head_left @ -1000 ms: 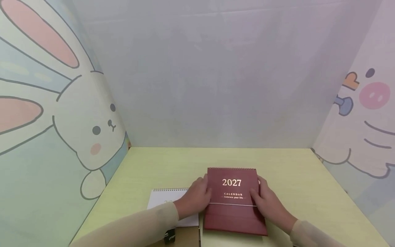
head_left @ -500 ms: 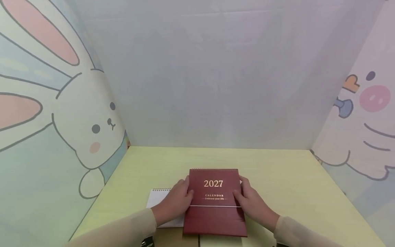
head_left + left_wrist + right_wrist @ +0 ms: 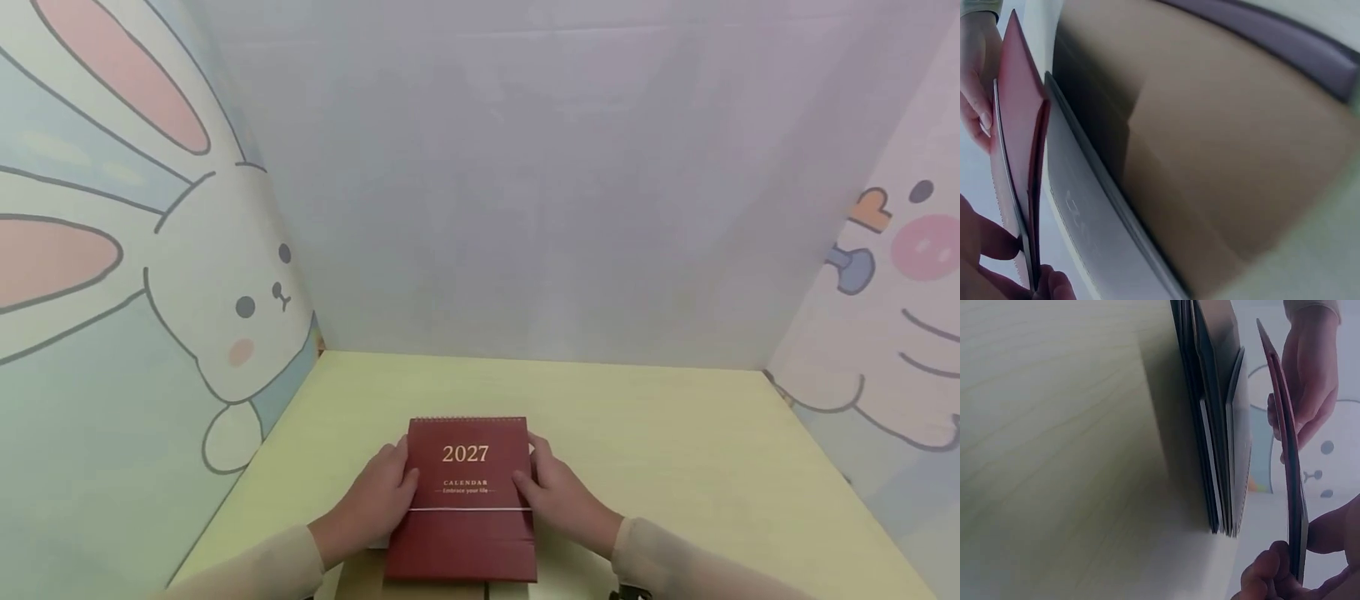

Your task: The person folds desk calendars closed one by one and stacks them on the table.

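Observation:
A dark red desk calendar (image 3: 465, 542) with gold "2027" lettering and a spiral top is held between both hands. My left hand (image 3: 375, 500) pinches its left edge, thumb on the cover and fingers behind. On the right edge, my right hand (image 3: 566, 500) grips the same way. Both wrist views show the red calendar (image 3: 1291, 456) raised apart from a pile below it. On that pile lies a white spiral calendar (image 3: 1085, 206), almost fully hidden in the head view. A brown cardboard surface (image 3: 1222, 125) belongs to the pile, beneath the white calendar.
The pile (image 3: 1210, 425) has several layered covers and boards on the pale yellow table (image 3: 637, 433). A plain grey wall (image 3: 525, 208) stands behind. Side walls carry a cartoon rabbit (image 3: 225, 292) and a pink-cheeked figure (image 3: 900, 292).
Both hands have carried the red calendar leftward, from beside the white calendar to above it. The white calendar has become almost wholly covered in the head view.

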A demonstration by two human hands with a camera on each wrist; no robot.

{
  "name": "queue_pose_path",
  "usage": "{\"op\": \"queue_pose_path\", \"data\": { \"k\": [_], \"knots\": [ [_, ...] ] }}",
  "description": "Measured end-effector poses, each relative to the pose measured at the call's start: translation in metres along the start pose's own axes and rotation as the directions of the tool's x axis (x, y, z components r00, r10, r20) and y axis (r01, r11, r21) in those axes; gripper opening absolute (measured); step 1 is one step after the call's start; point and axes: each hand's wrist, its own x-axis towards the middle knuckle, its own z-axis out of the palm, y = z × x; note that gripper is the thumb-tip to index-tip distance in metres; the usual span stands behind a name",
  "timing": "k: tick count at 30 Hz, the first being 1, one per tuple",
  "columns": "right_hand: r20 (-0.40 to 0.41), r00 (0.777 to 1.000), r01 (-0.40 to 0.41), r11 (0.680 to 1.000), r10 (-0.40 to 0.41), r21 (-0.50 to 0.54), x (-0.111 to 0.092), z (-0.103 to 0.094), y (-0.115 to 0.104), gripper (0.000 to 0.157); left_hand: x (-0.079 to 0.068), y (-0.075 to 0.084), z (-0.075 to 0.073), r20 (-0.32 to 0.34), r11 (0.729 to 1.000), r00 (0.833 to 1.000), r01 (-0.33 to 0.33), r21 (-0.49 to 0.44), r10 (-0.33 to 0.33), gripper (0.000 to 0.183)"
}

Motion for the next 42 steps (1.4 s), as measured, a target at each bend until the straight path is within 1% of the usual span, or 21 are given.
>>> {"op": "queue_pose_path", "data": {
  "k": [3, 8, 12, 17, 23, 27, 31, 37, 42],
  "knots": [
    [0.032, 0.999, 0.006, 1.0, -0.005, -0.004, 0.006, 0.011, -0.002, 0.076, -0.003, -0.008, -0.003, -0.027, 0.999, 0.999, 0.032, 0.044, -0.03, 0.066],
    [0.076, 0.997, 0.014, 1.0, -0.012, -0.023, 0.015, 0.028, -0.005, 0.08, -0.007, -0.021, -0.006, -0.065, 0.99, 0.996, 0.067, 0.122, -0.059, 0.061],
    [0.093, 0.996, 0.011, 0.998, -0.005, -0.065, 0.019, 0.037, -0.007, 0.084, -0.009, -0.032, -0.001, -0.076, 0.975, 0.993, 0.102, 0.195, -0.089, 0.065],
    [0.103, 0.995, -0.005, 0.994, 0.016, -0.112, 0.019, 0.043, -0.005, 0.085, -0.011, -0.041, 0.007, -0.079, 0.962, 0.992, 0.114, 0.247, -0.097, 0.066],
    [0.121, 0.993, -0.005, 0.993, 0.019, -0.119, 0.02, 0.049, 0.0, 0.084, -0.01, -0.043, 0.005, -0.069, 0.969, 0.992, 0.119, 0.216, -0.106, 0.069],
    [0.128, 0.992, 0.003, 0.992, 0.013, -0.125, 0.021, 0.052, 0.001, 0.083, -0.008, -0.045, 0.005, -0.049, 0.981, 0.992, 0.125, 0.15, -0.119, 0.072],
    [0.129, 0.992, 0.014, 0.991, 0.003, -0.132, 0.022, 0.054, 0.004, 0.078, -0.007, -0.048, 0.006, -0.031, 0.987, 0.99, 0.137, 0.085, -0.134, 0.073],
    [0.136, 0.991, 0.031, 0.989, -0.011, -0.145, 0.022, 0.056, 0.004, 0.075, -0.006, -0.049, 0.006, -0.016, 0.986, 0.988, 0.154, 0.062, -0.153, 0.074],
    [0.134, 0.991, 0.035, 0.989, -0.016, -0.144, 0.022, 0.056, 0.004, 0.075, -0.004, -0.048, 0.004, -0.015, 0.986, 0.989, 0.148, 0.082, -0.147, 0.073]
  ]
}}
